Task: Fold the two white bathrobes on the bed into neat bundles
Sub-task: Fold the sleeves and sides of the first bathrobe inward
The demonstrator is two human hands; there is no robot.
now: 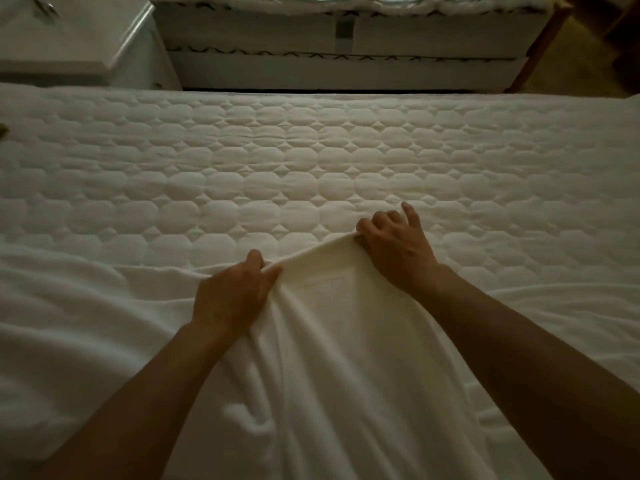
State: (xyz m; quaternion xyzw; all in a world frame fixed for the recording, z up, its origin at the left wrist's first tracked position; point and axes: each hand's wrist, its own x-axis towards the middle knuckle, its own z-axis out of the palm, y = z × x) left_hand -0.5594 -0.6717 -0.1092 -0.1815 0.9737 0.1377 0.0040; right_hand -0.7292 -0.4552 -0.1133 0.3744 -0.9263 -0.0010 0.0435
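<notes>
A white bathrobe [346,341] lies spread over the near half of the quilted bed [311,161], running from its far edge down to the bottom of the view. My left hand [235,292] pinches that far edge at the left, thumb and fingers closed on the cloth. My right hand [398,247] grips the same edge a little farther away and to the right, with the little finger raised. The edge is pulled taut between the two hands. More white cloth [69,323] lies rumpled at the near left; I cannot tell whether it is the second robe.
A white nightstand [86,46] stands beyond the bed at the far left. A second bed [346,39] with a wooden frame stands across a narrow gap. The far half of the mattress shows bare quilting.
</notes>
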